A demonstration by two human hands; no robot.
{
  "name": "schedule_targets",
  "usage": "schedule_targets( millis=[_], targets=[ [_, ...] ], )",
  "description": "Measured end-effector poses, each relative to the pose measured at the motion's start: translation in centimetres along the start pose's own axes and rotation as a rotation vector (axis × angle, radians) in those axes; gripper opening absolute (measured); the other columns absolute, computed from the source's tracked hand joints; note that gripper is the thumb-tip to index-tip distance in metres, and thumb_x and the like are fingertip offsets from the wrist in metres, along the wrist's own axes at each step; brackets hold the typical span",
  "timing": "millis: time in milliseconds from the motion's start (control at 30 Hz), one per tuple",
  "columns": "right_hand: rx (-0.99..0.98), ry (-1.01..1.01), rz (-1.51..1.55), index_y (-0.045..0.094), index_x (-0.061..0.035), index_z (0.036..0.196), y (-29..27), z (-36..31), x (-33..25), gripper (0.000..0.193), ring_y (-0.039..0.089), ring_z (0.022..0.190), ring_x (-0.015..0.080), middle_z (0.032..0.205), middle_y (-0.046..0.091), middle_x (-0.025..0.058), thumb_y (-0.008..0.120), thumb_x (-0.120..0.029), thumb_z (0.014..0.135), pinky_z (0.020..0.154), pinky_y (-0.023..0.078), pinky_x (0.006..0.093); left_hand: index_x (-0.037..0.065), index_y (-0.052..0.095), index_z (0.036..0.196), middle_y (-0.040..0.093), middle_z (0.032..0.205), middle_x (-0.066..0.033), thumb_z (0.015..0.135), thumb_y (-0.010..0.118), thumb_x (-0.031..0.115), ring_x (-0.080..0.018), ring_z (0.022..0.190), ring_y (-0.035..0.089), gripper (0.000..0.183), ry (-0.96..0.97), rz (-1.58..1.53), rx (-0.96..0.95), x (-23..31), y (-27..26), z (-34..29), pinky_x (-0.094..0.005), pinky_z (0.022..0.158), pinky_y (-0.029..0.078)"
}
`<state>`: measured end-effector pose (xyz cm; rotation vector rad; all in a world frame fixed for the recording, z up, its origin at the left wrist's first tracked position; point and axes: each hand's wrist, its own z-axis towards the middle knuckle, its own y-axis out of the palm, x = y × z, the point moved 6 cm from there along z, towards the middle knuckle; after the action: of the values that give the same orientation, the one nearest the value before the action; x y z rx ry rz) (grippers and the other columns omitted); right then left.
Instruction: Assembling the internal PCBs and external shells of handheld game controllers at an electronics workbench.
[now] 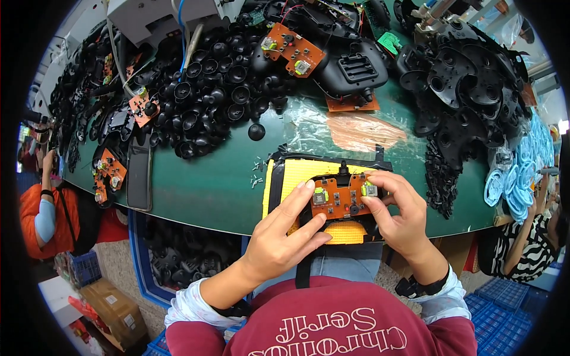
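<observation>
An orange circuit board with two green-and-grey thumbstick modules lies over a black game controller shell, in front of me on a yellow textured pad. My left hand wraps over the shell's left side, its long fingers stretched along the board's left edge. The thumb and index finger of my right hand close on the board's right end, beside the right thumbstick module. Much of the shell is hidden under the board and my hands.
Black thumbstick caps are heaped at the back left, black controller shells at the right. Small screws lie left of the pad. Light blue cables hang at far right. A blue crate stands below the table. Other people work at both sides.
</observation>
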<state>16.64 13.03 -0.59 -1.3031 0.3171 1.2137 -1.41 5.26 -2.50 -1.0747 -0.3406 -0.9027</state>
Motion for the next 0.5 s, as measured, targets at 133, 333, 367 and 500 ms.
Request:
schedule_targets(
  millis=[133, 333, 367, 500],
  targets=[
    [-0.031, -0.190, -0.409, 0.065, -0.0034, 0.100, -0.6, 0.1, -1.0, 0.031, 0.058, 0.096, 0.0302, 0.109, 0.062, 0.0124, 0.078, -0.004, 0.072, 0.075, 0.051, 0.0367, 0.002, 0.069, 0.101, 0.053, 0.133, -0.0274, 0.065, 0.086, 0.016, -0.0419, 0.121, 0.056, 0.042, -0.021, -0.008, -0.036, -0.1, 0.1, 0.0, -0.0434, 0.098, 0.050],
    [-0.061, -0.176, -0.258, 0.064, -0.0044, 0.098, -0.5, 0.2, 0.9, 0.032, 0.056, 0.098, 0.0307, 0.107, 0.059, 0.0113, 0.079, -0.008, 0.070, 0.083, 0.046, 0.0396, 0.002, 0.068, 0.102, 0.054, 0.134, -0.0249, 0.067, 0.084, 0.008, -0.0402, 0.122, 0.056, 0.039, -0.084, -0.086, -0.104, -0.2, -0.4, 0.6, -0.0436, 0.098, 0.049],
    [-0.065, -0.195, -0.261, 0.064, -0.0042, 0.098, -0.4, 0.2, 0.8, 0.033, 0.056, 0.098, 0.0307, 0.107, 0.059, 0.0113, 0.079, -0.008, 0.070, 0.083, 0.046, 0.0395, 0.002, 0.068, 0.102, 0.054, 0.134, -0.0249, 0.067, 0.084, 0.008, -0.0402, 0.122, 0.056, 0.039, -0.084, -0.083, -0.106, -0.1, -0.8, 0.5, -0.0436, 0.098, 0.049],
    [-0.073, -0.203, -0.263, 0.063, -0.0040, 0.099, -0.5, 0.2, 0.7, 0.033, 0.056, 0.098, 0.0308, 0.107, 0.059, 0.0112, 0.079, -0.008, 0.070, 0.083, 0.046, 0.0394, 0.003, 0.067, 0.091, 0.058, 0.106, -0.0131, 0.066, 0.080, -0.003, -0.0284, 0.100, 0.062, 0.029, -0.326, -0.120, 0.046, -1.2, -2.2, -0.3, -0.0352, 0.082, 0.053]
  ],
)
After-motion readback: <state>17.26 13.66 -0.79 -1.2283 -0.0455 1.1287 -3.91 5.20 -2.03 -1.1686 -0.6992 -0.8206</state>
